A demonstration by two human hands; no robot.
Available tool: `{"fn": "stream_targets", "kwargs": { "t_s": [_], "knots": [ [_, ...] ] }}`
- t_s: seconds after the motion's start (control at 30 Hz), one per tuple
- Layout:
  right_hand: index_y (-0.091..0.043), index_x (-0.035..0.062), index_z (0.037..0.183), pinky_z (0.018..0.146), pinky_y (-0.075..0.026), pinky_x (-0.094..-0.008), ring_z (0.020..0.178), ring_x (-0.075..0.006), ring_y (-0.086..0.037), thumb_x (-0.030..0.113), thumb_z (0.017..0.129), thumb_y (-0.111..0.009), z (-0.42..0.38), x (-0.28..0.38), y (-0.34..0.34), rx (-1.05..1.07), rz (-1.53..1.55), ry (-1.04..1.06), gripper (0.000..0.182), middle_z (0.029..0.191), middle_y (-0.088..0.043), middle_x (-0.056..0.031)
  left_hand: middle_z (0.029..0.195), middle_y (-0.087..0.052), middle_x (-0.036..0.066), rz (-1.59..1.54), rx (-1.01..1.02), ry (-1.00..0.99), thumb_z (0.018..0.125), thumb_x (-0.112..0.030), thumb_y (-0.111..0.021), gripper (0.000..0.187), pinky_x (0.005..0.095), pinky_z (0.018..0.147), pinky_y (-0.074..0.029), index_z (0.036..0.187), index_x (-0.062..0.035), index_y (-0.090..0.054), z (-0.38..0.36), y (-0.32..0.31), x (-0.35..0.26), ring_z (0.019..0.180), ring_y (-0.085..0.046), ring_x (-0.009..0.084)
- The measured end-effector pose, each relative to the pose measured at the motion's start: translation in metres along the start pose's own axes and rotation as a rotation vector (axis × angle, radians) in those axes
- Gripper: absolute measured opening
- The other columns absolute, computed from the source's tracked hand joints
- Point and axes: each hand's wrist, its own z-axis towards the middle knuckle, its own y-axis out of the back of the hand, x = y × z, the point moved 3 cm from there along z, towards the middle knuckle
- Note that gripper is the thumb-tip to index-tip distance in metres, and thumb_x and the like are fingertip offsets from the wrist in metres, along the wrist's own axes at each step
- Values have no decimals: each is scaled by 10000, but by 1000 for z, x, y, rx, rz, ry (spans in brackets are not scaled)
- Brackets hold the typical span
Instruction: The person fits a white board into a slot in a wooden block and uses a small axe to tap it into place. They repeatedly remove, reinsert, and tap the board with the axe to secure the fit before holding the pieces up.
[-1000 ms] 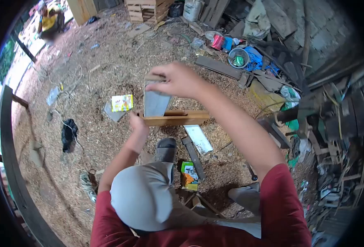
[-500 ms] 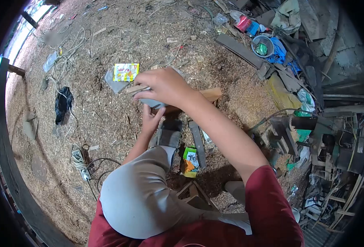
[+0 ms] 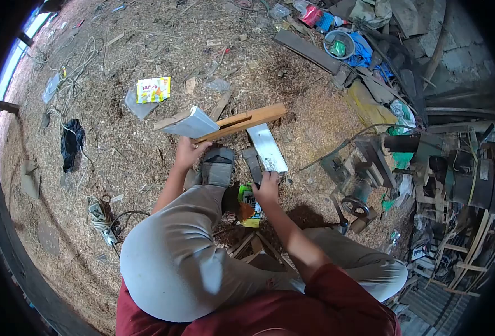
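Note:
My left hand (image 3: 187, 154) is closed at the near-left end of a light brown wooden bar (image 3: 253, 119) with a dark slot in its top. Over that end stands a board (image 3: 194, 123) with a whitish face, tilted and touching the bar; the exact grip is partly hidden. Lower right, my right hand (image 3: 266, 190) has its fingers closed at the near end of a flat white strip (image 3: 267, 148). Beside that strip lies a dark flat piece (image 3: 251, 162), partly behind the hand. A dark grey block-like thing (image 3: 218, 166) sits between the two hands, by my left leg.
Wood shavings cover the ground (image 3: 118, 168). A yellow and white packet (image 3: 153, 90) lies at upper left, a green packet (image 3: 250, 206) by my legs. A machine with a handwheel (image 3: 355, 207) stands at right, near scrap wood. Cords (image 3: 85, 73) and a power strip (image 3: 99, 218) lie left.
My right hand has left the board and moved down to the white strip. The board now stands tilted at the bar's end. My left hand stays near that end. The view has shifted.

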Motion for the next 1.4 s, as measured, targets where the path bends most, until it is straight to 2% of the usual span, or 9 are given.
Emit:
{"fn": "stream_targets", "kwargs": {
  "t_s": [0.17, 0.43, 0.5, 0.6, 0.77, 0.83, 1.03, 1.1, 1.4],
  "knots": [
    [-551, 58, 1391, 1026, -538, -539, 1258, -456, -585, 219, 871, -880, 11, 2, -15, 114, -273, -105, 637, 1460, -432, -229, 1175, -757, 190, 59, -44, 1, 863, -116, -898, 411, 457, 995, -546, 1207, 20, -719, 3, 5, 14, 1133, -719, 358],
    [-579, 33, 1345, 985, -574, -533, 1129, -492, -648, 284, 732, -929, 14, 6, 26, 139, -18, -76, 750, 1399, -438, -254, 1143, -786, 148, -227, -135, 71, 859, -77, -878, 397, 410, 945, -566, 1203, 37, -714, -19, 49, 34, 1060, -742, 262],
    [-582, 28, 1347, 964, -584, -534, 1089, -484, -690, 302, 717, -921, 27, 8, 48, 219, -39, -73, 766, 1411, -505, -288, 1102, -792, 134, -35, -127, 55, 865, -53, -865, 368, 388, 932, -576, 1186, 50, -718, -18, 56, 26, 1028, -744, 231],
    [-618, -27, 1282, 977, -580, -493, 1144, -420, -730, 334, 767, -903, 46, -11, 61, 536, -9, -187, 691, 1229, -731, -270, 1145, -779, 125, -1, -82, 120, 878, -42, -860, 387, 376, 948, -576, 1221, 42, -699, -16, 51, 17, 1063, -731, 210],
    [-581, -47, 1411, 963, -579, -443, 1119, -336, -736, 300, 849, -884, 42, -27, 76, 620, 218, -173, 727, 1236, -730, -231, 1217, -747, 119, -163, -163, 122, 902, -37, -851, 461, 366, 987, -562, 1303, 20, -629, -14, 48, 28, 1128, -703, 205],
    [-547, -35, 1466, 897, -596, -407, 1077, -287, -735, 264, 927, -850, 18, 1, 96, 923, 745, -446, 687, 1188, -727, -200, 1221, -741, 133, -122, -149, 106, 915, -72, -849, 463, 377, 986, -562, 1301, 34, -617, -15, 52, 22, 1132, -702, 218],
    [-547, -5, 1418, 753, -577, -343, 910, -177, -711, 287, 984, -812, -18, -14, 100, 862, 952, -499, 586, 1097, -734, -96, 1243, -720, 145, -107, -163, 96, 930, -85, -841, 484, 396, 1029, -537, 1317, 47, -581, -17, 50, 10, 1182, -678, 232],
    [-559, 11, 1365, 726, -569, -349, 881, -158, -702, 252, 1002, -800, -21, -10, 96, 568, 610, -68, 499, 1033, -720, -82, 1262, -710, 148, -78, -132, 131, 931, -74, -837, 506, 395, 1043, -528, 1338, 48, -563, -17, 47, 18, 1208, -667, 233],
    [-562, 46, 1234, 619, -529, -323, 688, -157, -653, 162, 1036, -753, -38, 38, 158, 948, 945, -348, 299, 890, -665, -49, 1252, -677, 173, -73, -201, 28, 906, -87, -845, 504, 425, 1069, -494, 1326, 28, -591, -18, 39, 48, 1218, -644, 305]
  ]
}}
